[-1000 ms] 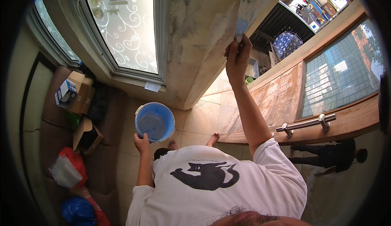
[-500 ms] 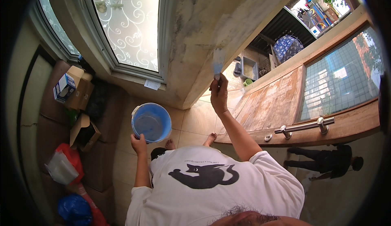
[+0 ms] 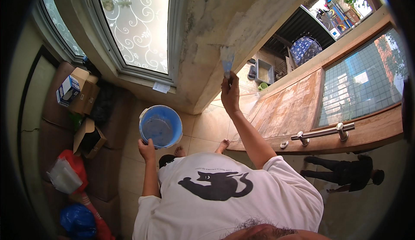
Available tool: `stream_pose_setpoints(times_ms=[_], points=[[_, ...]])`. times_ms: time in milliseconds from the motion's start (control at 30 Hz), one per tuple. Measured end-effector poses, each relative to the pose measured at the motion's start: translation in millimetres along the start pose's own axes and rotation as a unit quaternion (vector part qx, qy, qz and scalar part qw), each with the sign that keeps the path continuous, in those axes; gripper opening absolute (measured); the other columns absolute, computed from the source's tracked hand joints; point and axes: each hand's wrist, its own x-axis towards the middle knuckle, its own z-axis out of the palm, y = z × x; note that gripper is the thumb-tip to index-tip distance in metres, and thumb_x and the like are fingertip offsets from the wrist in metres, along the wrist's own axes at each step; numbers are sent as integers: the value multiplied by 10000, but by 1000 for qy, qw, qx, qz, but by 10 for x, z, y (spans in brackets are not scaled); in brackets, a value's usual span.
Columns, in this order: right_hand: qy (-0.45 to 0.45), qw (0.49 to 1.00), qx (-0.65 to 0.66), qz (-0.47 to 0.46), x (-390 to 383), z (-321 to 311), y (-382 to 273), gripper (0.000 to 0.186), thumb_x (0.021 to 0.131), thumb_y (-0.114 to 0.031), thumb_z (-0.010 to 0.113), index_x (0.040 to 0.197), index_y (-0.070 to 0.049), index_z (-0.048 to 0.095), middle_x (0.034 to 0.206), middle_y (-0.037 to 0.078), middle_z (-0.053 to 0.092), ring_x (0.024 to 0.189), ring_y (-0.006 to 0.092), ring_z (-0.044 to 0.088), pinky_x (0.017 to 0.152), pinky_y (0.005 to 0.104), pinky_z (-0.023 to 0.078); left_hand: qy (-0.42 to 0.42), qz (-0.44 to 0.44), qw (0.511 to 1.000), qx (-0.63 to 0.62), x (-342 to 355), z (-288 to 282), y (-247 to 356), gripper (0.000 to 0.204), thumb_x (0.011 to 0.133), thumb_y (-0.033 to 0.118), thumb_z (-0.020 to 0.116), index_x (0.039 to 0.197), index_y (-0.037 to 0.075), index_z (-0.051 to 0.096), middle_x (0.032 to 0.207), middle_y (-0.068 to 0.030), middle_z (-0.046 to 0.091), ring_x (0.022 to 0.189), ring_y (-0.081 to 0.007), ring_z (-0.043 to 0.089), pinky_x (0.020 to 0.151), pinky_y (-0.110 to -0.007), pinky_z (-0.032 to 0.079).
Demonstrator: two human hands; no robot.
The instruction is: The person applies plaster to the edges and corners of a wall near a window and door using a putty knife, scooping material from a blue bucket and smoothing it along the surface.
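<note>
Here, the right grip (image 3: pixel 231 89) clasps a scraper (image 3: pixel 227 62) near the wall (image 3: pixel 199 73), the left grip (image 3: pixel 147 150) a blue bucket (image 3: pixel 174 126).

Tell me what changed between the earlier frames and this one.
The right hand, with the scraper in its grip, has moved down and left in the picture along the wall since the first frame, edging slightly back up since the second. Nothing was visibly picked up or let go. The left hand still holds the blue bucket; the door stays open.
</note>
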Motion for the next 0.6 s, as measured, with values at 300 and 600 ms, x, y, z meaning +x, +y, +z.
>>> stream_pose_setpoints(times_ms=[300,600], points=[[-227,966,12,123,-616,-116,-734,383,1004,-175,568,1326,4,463,915,181,618,826,312,626,775,385,499,-17,-2,999,31,16,11,-114,242,801,188,662,840,-8,524,722,-110,588,615,-248,595,609,-399,507],[-461,877,-135,24,-587,-106,-1256,189,915,-167,624,1045,-32,641,962,170,650,920,355,658,792,440,532,-28,37,998,-30,-189,-114,672,197,814,128,643,815,1,492,666,-98,557,573,-209,591,543,-359,490]])
